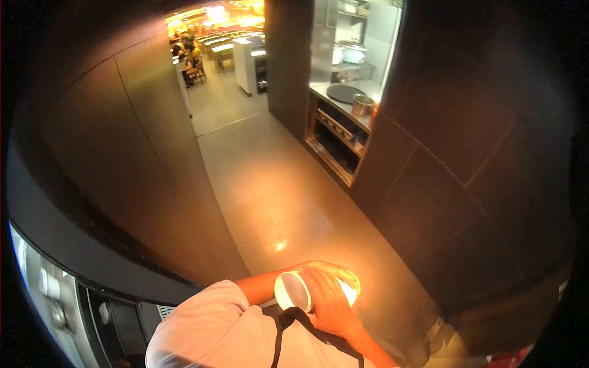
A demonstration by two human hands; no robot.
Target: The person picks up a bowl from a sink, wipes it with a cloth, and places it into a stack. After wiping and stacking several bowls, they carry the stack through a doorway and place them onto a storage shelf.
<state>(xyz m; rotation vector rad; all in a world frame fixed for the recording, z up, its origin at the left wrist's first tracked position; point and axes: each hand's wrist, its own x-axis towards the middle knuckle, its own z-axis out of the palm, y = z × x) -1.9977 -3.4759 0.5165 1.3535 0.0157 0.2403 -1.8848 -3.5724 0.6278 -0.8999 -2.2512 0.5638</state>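
Observation:
Close to my apron, a white round container (293, 292) with a pale rim is tilted so its round face points left. My right hand (328, 300) lies over it, fingers bent round its side. Behind that, my left hand (331, 267) reaches across and curls round the far side of a second bright, round-rimmed white piece (352, 289). Glare and my fingers hide whether the two pieces are joined or separate. What is inside them cannot be made out.
Dark panelled walls (460, 141) flank a tiled passage floor (264, 178). On the right, an opening shows a metal counter with a dark round tray (345, 93) and a pot (362, 105). Seated people (189, 52) and tables are far ahead. Kitchen equipment (55, 294) shows lower left.

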